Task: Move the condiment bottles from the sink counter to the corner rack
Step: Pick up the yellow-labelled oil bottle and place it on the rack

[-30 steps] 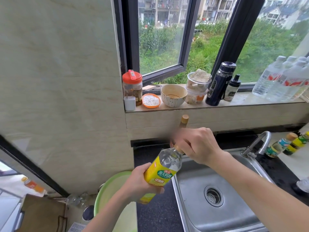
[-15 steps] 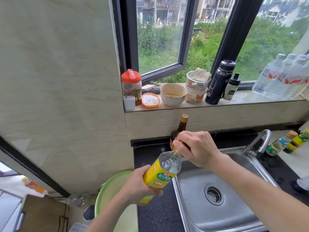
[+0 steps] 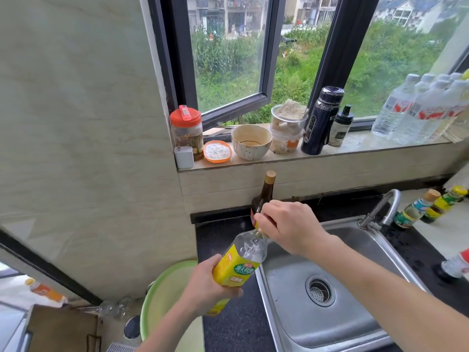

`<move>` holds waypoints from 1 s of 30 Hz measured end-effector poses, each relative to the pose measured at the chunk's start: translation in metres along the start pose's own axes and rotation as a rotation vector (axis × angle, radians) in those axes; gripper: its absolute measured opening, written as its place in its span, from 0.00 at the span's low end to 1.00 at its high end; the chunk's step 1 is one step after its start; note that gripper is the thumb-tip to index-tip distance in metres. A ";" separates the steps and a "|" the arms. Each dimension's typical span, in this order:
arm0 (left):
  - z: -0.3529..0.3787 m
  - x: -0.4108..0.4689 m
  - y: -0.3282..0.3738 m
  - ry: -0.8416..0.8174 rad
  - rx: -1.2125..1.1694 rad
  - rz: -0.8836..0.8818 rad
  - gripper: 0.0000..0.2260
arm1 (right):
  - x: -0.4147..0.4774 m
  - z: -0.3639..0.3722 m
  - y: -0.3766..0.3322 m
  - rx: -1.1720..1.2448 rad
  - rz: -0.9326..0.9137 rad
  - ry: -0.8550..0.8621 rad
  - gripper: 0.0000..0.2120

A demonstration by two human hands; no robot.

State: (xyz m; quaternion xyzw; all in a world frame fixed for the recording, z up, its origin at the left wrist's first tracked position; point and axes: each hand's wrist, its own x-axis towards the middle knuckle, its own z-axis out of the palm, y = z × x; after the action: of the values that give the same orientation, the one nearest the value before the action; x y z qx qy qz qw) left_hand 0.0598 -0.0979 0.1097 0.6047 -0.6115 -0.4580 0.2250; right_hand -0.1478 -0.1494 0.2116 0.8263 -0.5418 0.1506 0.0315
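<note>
A clear bottle with a yellow label [image 3: 239, 262] is tilted above the black counter left of the sink. My left hand [image 3: 205, 285] grips its lower body. My right hand [image 3: 289, 226] is closed over its neck and cap, which are hidden. Just behind my right hand a dark brown bottle with a tan cap [image 3: 265, 194] stands upright on the counter against the wall. Two more condiment bottles, one with a tan cap [image 3: 416, 209] and one with a yellow cap [image 3: 444, 203], stand right of the faucet. No rack is in view.
A steel sink [image 3: 355, 250] with a faucet [image 3: 380, 208] fills the lower right. A green basin [image 3: 162, 293] sits lower left. The windowsill [image 3: 355, 146] holds a red-lidded jar, a bowl, tubs, a dark flask and several water bottles. Another bottle [image 3: 455, 265] stands at the right edge.
Both hands and the yellow-label bottle stay nearly in place. My right hand has shifted slightly lower on the neck, uncovering more of the dark brown bottle behind it.
</note>
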 end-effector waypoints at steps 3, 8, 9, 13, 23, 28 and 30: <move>0.003 -0.001 0.007 -0.064 -0.017 0.017 0.20 | -0.010 -0.003 0.010 0.036 -0.097 0.132 0.19; 0.025 0.002 0.012 0.029 0.048 -0.005 0.20 | -0.002 -0.013 0.009 -0.129 0.315 -0.229 0.13; 0.029 0.003 0.013 0.032 0.053 -0.010 0.20 | -0.002 -0.015 0.013 -0.100 0.365 -0.290 0.13; 0.035 0.002 0.013 -0.009 -0.006 -0.030 0.21 | -0.018 -0.005 0.028 0.014 0.107 -0.047 0.20; 0.041 -0.006 0.013 0.031 0.078 -0.043 0.20 | -0.018 0.005 0.027 0.029 0.372 -0.268 0.17; 0.016 -0.007 0.001 -0.098 -0.007 -0.052 0.22 | -0.026 0.010 0.011 0.082 0.087 -0.039 0.22; -0.001 -0.006 0.000 -0.213 -0.022 -0.033 0.23 | -0.030 0.009 0.005 0.141 -0.098 0.100 0.21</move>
State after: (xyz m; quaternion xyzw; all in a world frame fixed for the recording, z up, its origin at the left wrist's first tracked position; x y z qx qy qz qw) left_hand 0.0622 -0.0921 0.1119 0.5599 -0.6169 -0.5301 0.1580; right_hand -0.1612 -0.1272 0.1942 0.8435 -0.4865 0.2275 0.0077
